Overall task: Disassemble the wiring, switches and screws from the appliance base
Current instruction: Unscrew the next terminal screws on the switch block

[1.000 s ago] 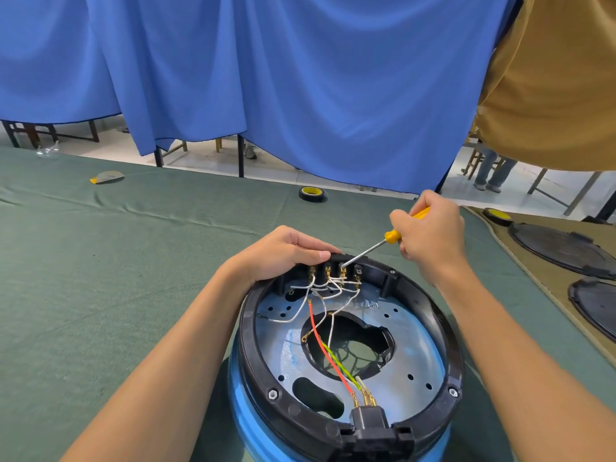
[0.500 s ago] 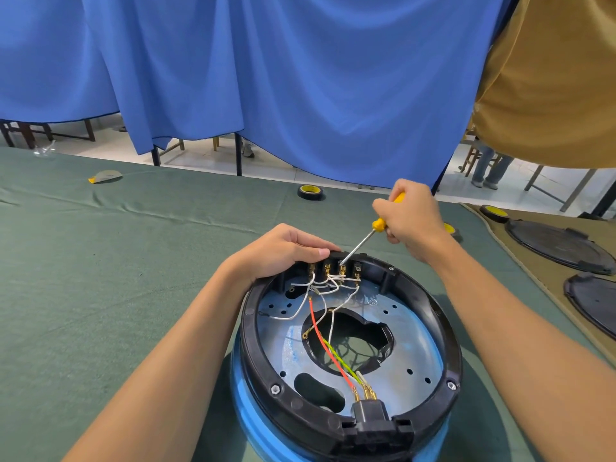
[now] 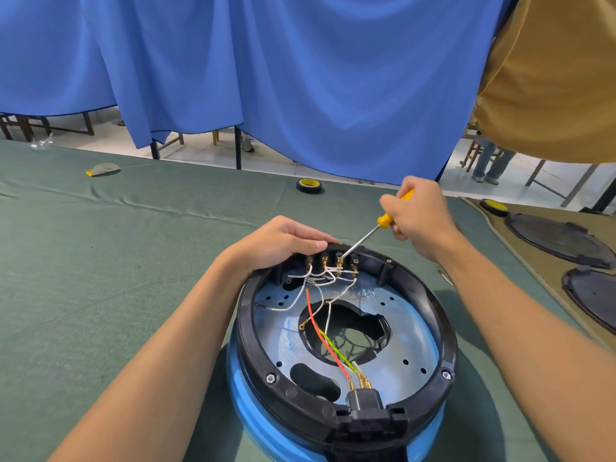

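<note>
A round appliance base (image 3: 443, 331), black rim over a blue body, sits upside down in front of me on the green cloth. Inside, white wires (image 3: 320, 278) run to a row of brass switch terminals (image 3: 333, 261) at the far rim. A red wire (image 3: 313, 320) and a green-yellow wire lead to a black plug socket (image 3: 363, 400) at the near rim. My left hand (image 3: 283, 243) grips the far rim beside the terminals. My right hand (image 3: 420, 216) holds a yellow-handled screwdriver (image 3: 385, 221), its tip on the third terminal.
A roll of black tape (image 3: 309, 185) lies on the green table (image 3: 100, 261) beyond the base. Two black round covers (image 3: 560, 238) and another tape roll (image 3: 494, 206) lie on a tan mat at the right. Blue curtains hang behind the table.
My right hand has shifted up and to the left with the screwdriver, steepening the shaft. The tip stays at the terminal row. My left hand keeps its grip on the rim.
</note>
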A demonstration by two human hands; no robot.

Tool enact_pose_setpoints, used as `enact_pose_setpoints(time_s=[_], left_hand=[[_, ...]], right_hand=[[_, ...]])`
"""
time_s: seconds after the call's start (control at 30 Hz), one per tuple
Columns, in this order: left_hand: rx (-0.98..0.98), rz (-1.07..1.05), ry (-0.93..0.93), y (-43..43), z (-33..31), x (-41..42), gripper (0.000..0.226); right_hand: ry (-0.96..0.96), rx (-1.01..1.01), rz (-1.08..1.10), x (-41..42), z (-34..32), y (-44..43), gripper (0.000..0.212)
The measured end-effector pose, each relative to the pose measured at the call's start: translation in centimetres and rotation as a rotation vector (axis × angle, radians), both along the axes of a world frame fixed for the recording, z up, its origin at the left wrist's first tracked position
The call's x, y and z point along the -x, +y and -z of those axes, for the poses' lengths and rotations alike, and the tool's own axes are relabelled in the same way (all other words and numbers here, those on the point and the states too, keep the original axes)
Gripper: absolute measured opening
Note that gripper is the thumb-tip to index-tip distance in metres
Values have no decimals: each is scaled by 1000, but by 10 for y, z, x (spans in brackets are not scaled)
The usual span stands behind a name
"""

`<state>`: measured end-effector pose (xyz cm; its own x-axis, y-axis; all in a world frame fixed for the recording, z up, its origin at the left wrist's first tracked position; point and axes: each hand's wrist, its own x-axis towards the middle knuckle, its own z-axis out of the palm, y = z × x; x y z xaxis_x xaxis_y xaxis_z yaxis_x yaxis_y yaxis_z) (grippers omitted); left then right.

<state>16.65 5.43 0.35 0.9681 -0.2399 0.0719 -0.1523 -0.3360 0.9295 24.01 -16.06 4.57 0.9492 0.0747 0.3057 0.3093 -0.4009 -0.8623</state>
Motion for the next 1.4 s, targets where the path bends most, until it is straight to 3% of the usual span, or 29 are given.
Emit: enact_pose_setpoints(time_s=[0.23, 0.53, 0.63, 0.8, 0.9, 0.97, 1.07, 1.4], left_hand=[[31, 6, 10, -1, 1, -1, 22], [7, 9, 11, -2, -2, 0, 23], [21, 3, 6, -2, -2, -1, 22], [27, 0, 15, -1, -1, -1, 22], [1, -6, 7, 0, -1, -1, 21], [-9, -9, 3, 0, -1, -1, 22], [-1, -16, 5, 0, 0, -1, 22], [1, -80, 23, 2, 5, -1, 22]], right_hand=[[215, 199, -209, -28, -11, 27, 30], [242, 325, -288, -26, -19, 44, 33], [145, 360, -186, -18, -20, 40, 26], [-310, 417, 35, 10, -23, 22, 25], [-486, 327, 113, 29, -24, 12, 31], [-508, 207, 135, 39, -21, 10, 29], [-395, -6, 104, 48, -7, 13, 21], [-423, 44, 163, 49, 12, 12, 25]])
